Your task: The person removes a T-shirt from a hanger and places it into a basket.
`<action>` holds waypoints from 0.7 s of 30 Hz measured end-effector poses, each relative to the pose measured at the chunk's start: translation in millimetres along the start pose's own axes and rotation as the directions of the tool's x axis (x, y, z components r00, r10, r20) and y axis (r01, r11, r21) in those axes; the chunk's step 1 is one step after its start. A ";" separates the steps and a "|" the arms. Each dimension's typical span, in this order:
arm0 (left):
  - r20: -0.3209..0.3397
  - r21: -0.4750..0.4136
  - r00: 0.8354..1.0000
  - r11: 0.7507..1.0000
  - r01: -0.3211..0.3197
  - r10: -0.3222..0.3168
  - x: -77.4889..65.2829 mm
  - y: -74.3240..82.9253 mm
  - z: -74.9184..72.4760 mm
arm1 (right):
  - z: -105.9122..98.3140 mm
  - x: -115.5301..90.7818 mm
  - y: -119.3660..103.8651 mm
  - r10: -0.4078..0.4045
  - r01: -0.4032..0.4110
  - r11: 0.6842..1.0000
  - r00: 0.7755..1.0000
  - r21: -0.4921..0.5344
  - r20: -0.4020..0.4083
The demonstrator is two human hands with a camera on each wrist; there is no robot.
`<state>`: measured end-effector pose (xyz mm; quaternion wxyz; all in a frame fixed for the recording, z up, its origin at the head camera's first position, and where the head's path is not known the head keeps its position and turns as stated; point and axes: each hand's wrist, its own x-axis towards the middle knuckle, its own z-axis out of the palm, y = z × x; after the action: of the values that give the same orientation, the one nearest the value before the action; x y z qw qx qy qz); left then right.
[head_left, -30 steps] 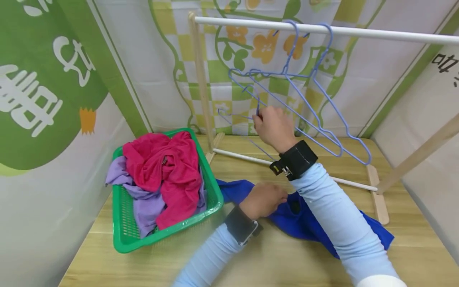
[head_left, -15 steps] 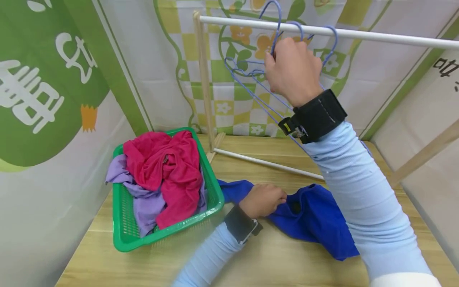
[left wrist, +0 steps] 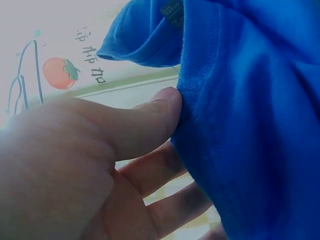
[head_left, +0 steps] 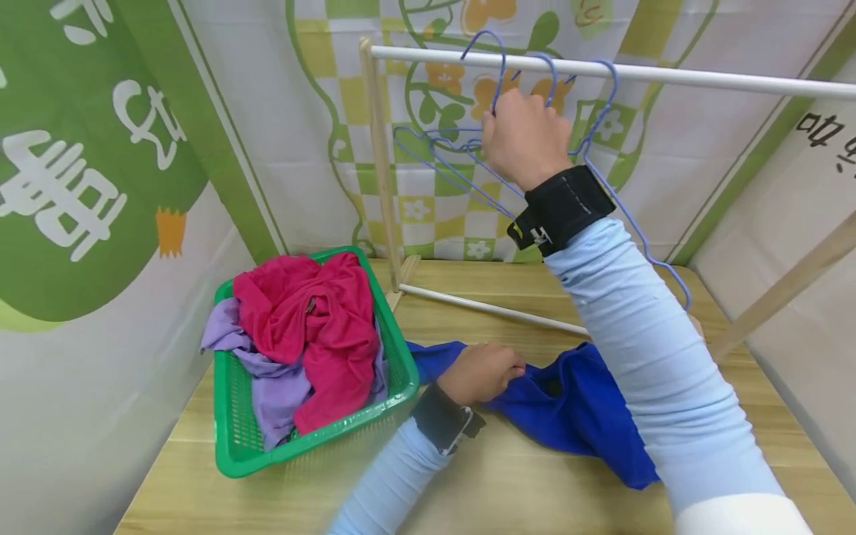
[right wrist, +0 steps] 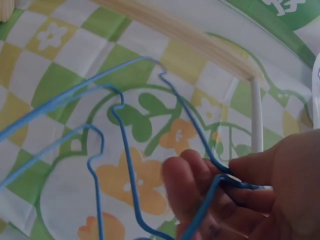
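My right hand (head_left: 528, 137) grips the twisted neck of a blue wire hanger (right wrist: 192, 120) just under the white rod (head_left: 669, 75). The hook of that hanger curves over the rod. Two more blue hangers hang to its right, partly hidden by the hand and arm. Lower down, my left hand (head_left: 483, 371) pinches the ribbed neckline of a blue T-shirt (head_left: 588, 409) lying crumpled on the wooden table. In the left wrist view thumb and fingers hold the neckline edge, and a dark label shows inside the collar.
A green plastic basket (head_left: 230, 446) at the left holds a pink-red garment (head_left: 334, 334) and a purple one (head_left: 277, 397). The rack's wooden post (head_left: 381, 171) stands behind it, with a lower white bar (head_left: 488, 305). Printed fabric walls enclose the table.
My right hand has lifted the hanger from below the rod and brought its hook over it, then lowered it slightly. My left hand stays on the T-shirt.
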<state>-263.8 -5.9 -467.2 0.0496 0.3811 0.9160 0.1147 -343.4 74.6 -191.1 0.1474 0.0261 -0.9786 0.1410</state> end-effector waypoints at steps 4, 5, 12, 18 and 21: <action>0.003 -0.003 1.000 1.000 0.002 -0.002 1.0 -0.8 1.3 | -6.1 7.4 1.2 0.041 -0.042 0.999 0.999 -0.017 -0.027; 0.005 -0.005 1.000 1.000 0.007 -0.007 1.0 -0.8 1.2 | -5.8 9.1 1.2 0.048 -0.048 0.999 0.999 -0.014 -0.023; -0.006 -0.046 0.999 0.998 0.037 -0.038 3.8 -2.6 2.6 | 12.6 7.4 12.0 0.026 -0.026 1.000 1.000 0.001 0.003; -0.054 0.012 0.991 0.992 0.124 -0.123 4.0 -0.9 3.2 | 21.0 -39.2 32.9 -0.074 0.078 0.995 0.995 0.061 -0.072; -0.049 0.084 0.975 0.971 0.222 -0.219 1.4 4.2 3.7 | 34.9 -80.9 50.0 -0.184 0.193 0.980 0.970 0.042 -0.160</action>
<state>-261.2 -1.4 -469.8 0.0270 0.2765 0.9577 0.0750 -280.6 113.4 -260.5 0.2350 0.1121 -0.9528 0.1559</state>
